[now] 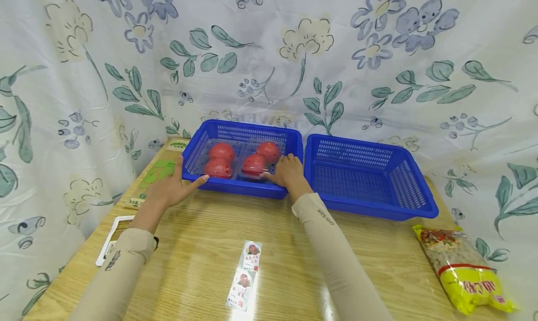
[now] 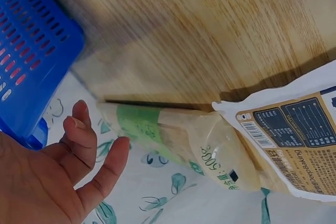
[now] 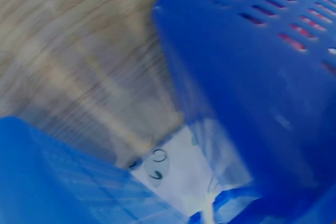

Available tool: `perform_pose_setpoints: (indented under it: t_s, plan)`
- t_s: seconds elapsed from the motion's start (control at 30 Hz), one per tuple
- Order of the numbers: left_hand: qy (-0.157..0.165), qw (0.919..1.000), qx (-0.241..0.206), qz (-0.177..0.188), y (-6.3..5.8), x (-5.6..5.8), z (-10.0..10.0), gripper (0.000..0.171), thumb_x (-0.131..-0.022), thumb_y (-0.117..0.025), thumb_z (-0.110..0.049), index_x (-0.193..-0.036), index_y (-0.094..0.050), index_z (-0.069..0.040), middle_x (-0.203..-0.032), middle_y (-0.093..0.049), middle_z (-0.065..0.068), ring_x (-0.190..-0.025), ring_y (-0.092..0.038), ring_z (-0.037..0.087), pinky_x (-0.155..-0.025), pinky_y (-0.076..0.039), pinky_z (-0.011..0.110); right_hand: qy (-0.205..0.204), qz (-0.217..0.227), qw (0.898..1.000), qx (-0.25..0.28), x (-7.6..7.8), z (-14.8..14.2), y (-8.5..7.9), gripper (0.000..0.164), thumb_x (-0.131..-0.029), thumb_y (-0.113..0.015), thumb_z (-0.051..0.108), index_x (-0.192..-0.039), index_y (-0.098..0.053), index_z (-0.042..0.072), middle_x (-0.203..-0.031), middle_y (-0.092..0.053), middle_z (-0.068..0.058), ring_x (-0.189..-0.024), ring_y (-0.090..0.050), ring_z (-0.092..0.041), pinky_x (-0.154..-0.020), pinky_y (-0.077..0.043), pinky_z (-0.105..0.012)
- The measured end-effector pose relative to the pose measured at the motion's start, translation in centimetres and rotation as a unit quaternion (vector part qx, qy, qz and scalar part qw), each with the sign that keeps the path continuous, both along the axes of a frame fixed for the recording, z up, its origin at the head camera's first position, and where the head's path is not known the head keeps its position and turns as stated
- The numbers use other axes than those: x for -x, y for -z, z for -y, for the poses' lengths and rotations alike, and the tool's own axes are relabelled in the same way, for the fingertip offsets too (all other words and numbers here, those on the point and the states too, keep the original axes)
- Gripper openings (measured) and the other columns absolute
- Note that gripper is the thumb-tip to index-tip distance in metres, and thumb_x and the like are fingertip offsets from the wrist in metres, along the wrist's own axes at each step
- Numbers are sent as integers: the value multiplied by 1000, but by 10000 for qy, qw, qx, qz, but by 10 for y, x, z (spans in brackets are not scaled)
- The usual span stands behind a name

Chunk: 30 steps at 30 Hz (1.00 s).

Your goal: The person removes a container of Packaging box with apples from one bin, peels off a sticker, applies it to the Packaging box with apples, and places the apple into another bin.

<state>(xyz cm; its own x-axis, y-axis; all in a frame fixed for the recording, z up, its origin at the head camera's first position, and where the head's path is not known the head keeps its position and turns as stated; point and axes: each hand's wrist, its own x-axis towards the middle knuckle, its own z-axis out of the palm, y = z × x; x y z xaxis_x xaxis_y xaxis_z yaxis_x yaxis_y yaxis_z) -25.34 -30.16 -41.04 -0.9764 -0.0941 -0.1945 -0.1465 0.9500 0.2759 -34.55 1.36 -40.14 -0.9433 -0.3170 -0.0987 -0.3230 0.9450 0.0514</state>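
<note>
Clear boxes (image 1: 237, 155) — two, with four red fruits (image 1: 221, 152) — in one basket (image 1: 239, 189)

Two baskets stand side by side at the back of the surface (image 1: 201, 255), a curtain (image 1: 269, 54) behind them. In the left basket (image 1: 235, 185) lie a left tray (image 1: 205, 155) and a right tray (image 1: 249, 148), two fruits in each, one behind the other. The left hand (image 1: 172, 188) is at that basket's front left corner, the right hand (image 1: 287, 171) over its front right. Left of it lies a packet (image 1: 161, 169), with a pouch (image 1: 113, 237) nearer the front. Labels (image 1: 244, 276) lie before it, between the forearms; a bag (image 1: 466, 269) lies right of and before the right basket (image 1: 353, 181).
</note>
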Motion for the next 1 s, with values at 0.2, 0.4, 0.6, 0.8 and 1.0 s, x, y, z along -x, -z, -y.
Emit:
perform_pose_setpoints:
  t_s: [0.2, 0.4, 0.6, 0.8, 1.0]
  plan:
    - [-37, 10000, -70, 60, -1, -1, 0, 122, -79, -22, -93, -154, 25, -9, -118, -60, 39, -74, -64, 34, -46, -41, 37, 297, 606, 9976, 160, -1, 5, -3, 102, -92, -44, 73, -153, -27, -7, -154, -40, -20, -143, -34, -33, -118, -27, -41]
    - [-64, 9999, -85, 62, 1, -1, 0, 122, -79, -22, -94, -153, 27, -11, -122, -58, 40, -79, -66, 38, -46, -41, 38, 339, 756, 9964, 195, 2, 8, 0, 102, -93, -43, 72, -154, -22, -6, -153, -41, -21, -143, -36, -34, -117, -29, -41]
    - [-16, 9999, -116, 20, 4, 0, 1, 121, -79, -23, -93, -153, 28, -10, -118, -60, 39, -79, -67, 37, -46, -42, 37, 562, 1158, 9905, 478, 3, 10, 1, 106, -91, -45, 73, -157, -13, -4, -149, -47, -22, -138, -44, -36, -113, -37, -43]
    - [38, 9998, -125, -126, 6, 1, 1, 121, -81, -25, -91, -153, 26, -8, -108, -66, 34, -86, -68, 41, -49, -42, 36, 626, 1821, 9733, 1252, 5, 12, -4, 108, -94, -53, 63, -155, 0, -8, -150, -43, -25, -137, -46, -37, -112, -39, -46]
    - [-14, 9996, -243, -114, 5, -1, -1, 119, -81, -25, -91, -152, 29, -12, -112, -64, 36, -85, -67, 41, -48, -43, 37, 779, 2314, 9368, 2507, 5, 7, 5, 111, -95, -56, 56, -154, 16, -4, -155, -31, -31, -143, -35, -41, -117, -29, -47]
